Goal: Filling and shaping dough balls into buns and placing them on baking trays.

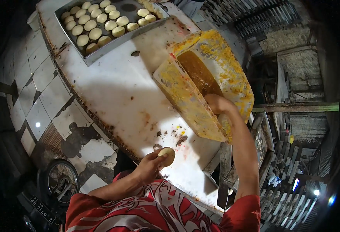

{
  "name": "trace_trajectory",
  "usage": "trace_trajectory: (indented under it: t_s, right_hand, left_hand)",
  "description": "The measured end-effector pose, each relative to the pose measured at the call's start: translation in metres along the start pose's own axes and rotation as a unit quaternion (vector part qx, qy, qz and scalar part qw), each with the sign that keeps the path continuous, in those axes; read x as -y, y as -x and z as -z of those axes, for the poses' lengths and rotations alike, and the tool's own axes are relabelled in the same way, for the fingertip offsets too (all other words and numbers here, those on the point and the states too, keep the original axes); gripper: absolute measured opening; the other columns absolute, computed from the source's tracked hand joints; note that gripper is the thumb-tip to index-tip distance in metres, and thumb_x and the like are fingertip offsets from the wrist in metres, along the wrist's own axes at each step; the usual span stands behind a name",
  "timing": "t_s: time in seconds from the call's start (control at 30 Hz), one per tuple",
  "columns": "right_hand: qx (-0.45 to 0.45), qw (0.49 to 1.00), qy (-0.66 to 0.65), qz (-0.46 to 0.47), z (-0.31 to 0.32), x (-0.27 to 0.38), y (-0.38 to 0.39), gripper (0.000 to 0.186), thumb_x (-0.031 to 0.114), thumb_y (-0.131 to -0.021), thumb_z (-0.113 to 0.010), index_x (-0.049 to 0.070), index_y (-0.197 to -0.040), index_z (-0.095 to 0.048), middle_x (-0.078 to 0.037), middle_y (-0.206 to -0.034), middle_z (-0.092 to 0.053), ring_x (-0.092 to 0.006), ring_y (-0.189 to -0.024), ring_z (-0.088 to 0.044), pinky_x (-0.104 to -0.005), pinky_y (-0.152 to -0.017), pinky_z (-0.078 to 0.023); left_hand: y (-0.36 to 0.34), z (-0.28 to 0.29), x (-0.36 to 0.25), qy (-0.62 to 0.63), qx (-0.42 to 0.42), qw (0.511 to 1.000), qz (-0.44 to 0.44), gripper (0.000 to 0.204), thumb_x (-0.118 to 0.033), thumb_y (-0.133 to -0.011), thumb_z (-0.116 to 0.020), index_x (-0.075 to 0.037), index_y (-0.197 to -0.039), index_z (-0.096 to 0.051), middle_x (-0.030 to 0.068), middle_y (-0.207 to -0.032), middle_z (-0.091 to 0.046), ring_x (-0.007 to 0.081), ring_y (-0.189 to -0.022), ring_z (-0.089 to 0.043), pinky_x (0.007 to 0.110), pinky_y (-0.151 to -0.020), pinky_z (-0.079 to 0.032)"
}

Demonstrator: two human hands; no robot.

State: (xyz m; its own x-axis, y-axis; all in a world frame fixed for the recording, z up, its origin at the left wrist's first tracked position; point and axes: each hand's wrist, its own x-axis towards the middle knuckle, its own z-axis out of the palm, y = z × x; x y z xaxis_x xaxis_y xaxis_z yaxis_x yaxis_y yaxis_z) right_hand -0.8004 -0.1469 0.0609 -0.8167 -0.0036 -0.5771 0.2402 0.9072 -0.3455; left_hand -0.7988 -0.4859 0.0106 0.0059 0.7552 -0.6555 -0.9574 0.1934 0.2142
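While the left hand (148, 169) gripped a pale bun (167, 156) in its fingers over the tabletop's (116, 96) near edge, the right hand (219, 103) dipped into the smeared tub (185, 101); its fingers were hidden, their grip unclear; scooping brown mix (199, 72) seemed the step; next likely called for lifting clear.

Smooth dough piece (167, 157); metal tray (126, 40); rough-crusted tub (188, 101).

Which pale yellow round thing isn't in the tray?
The pale yellow, round, dough-like piece held in the person's bare left hand; the other round pieces in view sit in the rectangular grey metal tray.
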Motion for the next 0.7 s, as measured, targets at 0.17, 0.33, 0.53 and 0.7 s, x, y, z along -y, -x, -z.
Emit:
trace_trajectory:
  t_s: [0.17, 0.33, 0.53, 0.7]
  right_hand:
    - [-0.108, 0.946, -0.233, -0.197, 0.038, 0.055, 0.119, 0.015, 0.012, -0.082, -0.06, 0.0, -0.09, -0.064, -0.006, -0.073, -0.062, -0.0106, -0.065, -0.056, -0.0271, -0.06, -0.046]
    - [-0.463, 0.763, -0.394, -0.218, -0.05, 0.125, 0.203, 0.01, 0.008, -0.083, -0.063, 0.0, -0.089, -0.062, -0.003, -0.08, -0.06, -0.0086, -0.072, -0.056, -0.0222, -0.062, -0.046]
    - [-0.657, 0.72, -0.208, -0.075, -0.189, 0.147, 0.157, 0.012, -0.005, -0.076, -0.066, 0.0, -0.087, -0.063, -0.013, -0.085, -0.058, -0.0217, -0.076, -0.058, -0.0274, -0.064, -0.046]
    - [-0.642, 0.711, -0.279, 0.072, -0.274, 0.124, 0.145, 0.016, -0.007, -0.078, -0.061, 0.0, -0.093, -0.06, -0.012, -0.085, -0.056, -0.0217, -0.074, -0.055, -0.0286, -0.063, -0.045]
  left_hand:
    - [-0.014, -0.024, -0.021, 0.049, 0.099, 0.993, -0.052, 0.039, -0.013, -0.091, -0.048, 0.0, -0.127, -0.044, 0.0115, -0.12, -0.052, 0.0205, -0.109, -0.052, 0.031, -0.094, -0.043]
    - [-0.012, -0.066, -0.031, 0.092, 0.191, 0.977, -0.024, 0.036, -0.017, -0.089, -0.048, 0.001, -0.12, -0.047, 0.0118, -0.117, -0.056, 0.0209, -0.109, -0.053, 0.035, -0.097, -0.041]
    - [0.009, -0.083, 0.002, 0.113, 0.249, 0.962, 0.001, 0.036, -0.022, -0.088, -0.049, 0.001, -0.116, -0.049, 0.0121, -0.114, -0.057, 0.0221, -0.105, -0.055, 0.035, -0.096, -0.042]
    - [0.028, -0.059, 0.043, 0.146, 0.109, 0.981, -0.065, 0.04, -0.025, -0.088, -0.045, 0.005, -0.114, -0.05, 0.0163, -0.111, -0.058, 0.027, -0.104, -0.056, 0.038, -0.096, -0.042]
